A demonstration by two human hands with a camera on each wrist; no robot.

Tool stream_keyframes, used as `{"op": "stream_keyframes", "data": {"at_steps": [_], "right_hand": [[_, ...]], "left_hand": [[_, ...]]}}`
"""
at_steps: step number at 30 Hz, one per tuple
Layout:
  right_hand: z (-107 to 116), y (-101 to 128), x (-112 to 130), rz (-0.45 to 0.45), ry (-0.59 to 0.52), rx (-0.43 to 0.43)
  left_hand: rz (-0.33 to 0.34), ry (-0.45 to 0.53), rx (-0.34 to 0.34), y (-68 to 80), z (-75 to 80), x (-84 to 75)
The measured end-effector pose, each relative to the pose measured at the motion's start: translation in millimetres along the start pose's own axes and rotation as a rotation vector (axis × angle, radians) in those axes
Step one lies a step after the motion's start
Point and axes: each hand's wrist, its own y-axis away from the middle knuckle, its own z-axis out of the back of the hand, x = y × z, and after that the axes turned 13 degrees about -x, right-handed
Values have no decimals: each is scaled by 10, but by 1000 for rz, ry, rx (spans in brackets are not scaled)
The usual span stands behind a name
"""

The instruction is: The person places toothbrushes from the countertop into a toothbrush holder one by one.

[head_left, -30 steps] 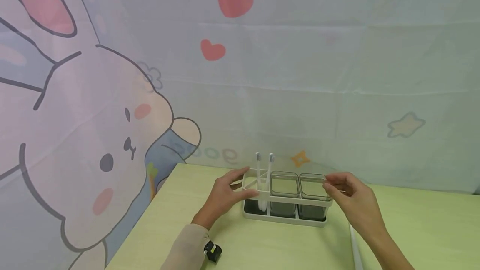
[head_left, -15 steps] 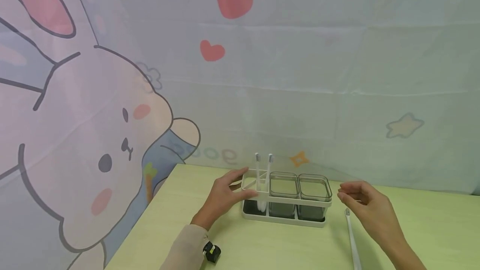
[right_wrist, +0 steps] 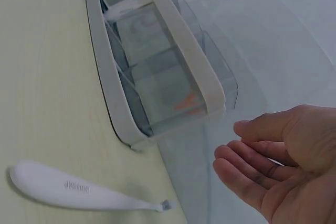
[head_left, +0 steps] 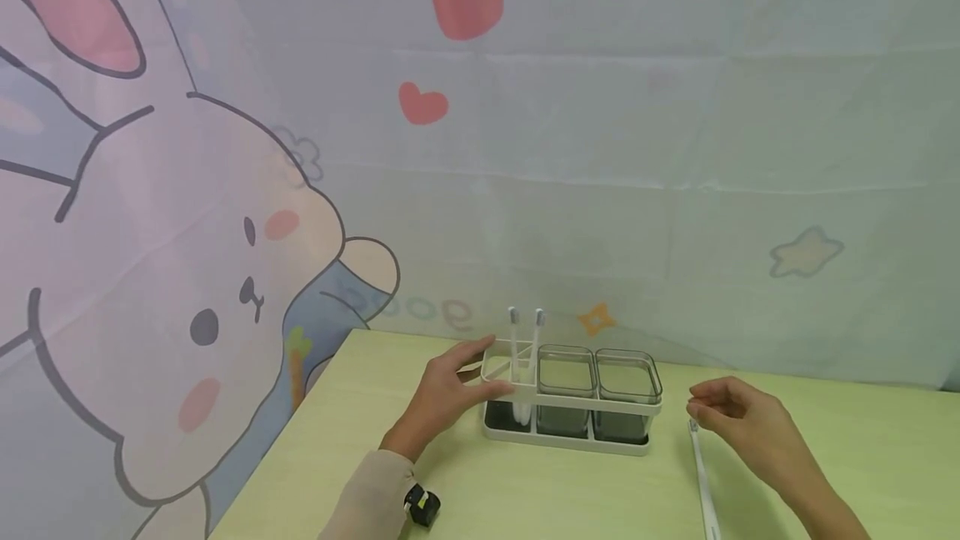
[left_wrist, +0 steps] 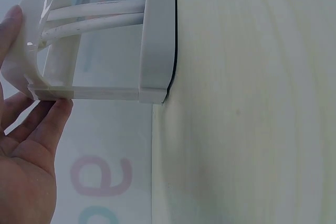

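The white toothbrush holder (head_left: 577,399) stands on the table at the lower centre of the frame, its left end in your left hand (head_left: 446,387): your thumb lies along the front rail and your fingers reach round to the back, pinching the upper frame between them. Two white toothbrushes (head_left: 514,357) stand in the left compartment, heads up, leaning a little to the right. Two clear square cups (head_left: 564,417) fill the middle and right compartments, side by side.

Your right hand (head_left: 753,427) hangs at the lower right, apart from the holder; its fingers are loosely bent and grasp nothing, and in the right wrist view you see a gap between thumb and fingers. Near it, a loose toothbrush (head_left: 702,477) lies on the yellow-green table (head_left: 862,448), its head pointing up the frame. A small black device (head_left: 422,506) sits at your beige sleeve (head_left: 371,494), lower centre-left. Behind, the hanging cloth (head_left: 675,115) shows a large rabbit (head_left: 150,307) on the left and red hearts (head_left: 467,5) at the top centre.
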Motion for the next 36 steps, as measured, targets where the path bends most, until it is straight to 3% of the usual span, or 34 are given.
{"op": "stream_keyframes", "data": {"at_steps": [7, 13, 22, 36], "right_hand": [[21, -61, -162, -92, -15, 122], [-6, -95, -289, -134, -1, 177], [-73, -92, -430, -162, -51, 205], [-191, -81, -493, -199, 2, 220]], "left_hand": [[-6, 14, 6, -10, -10, 21], [-4, 14, 8, -9, -8, 18], [-2, -4, 4, -2, -1, 6], [-10, -23, 1, -4, -10, 8]]}}
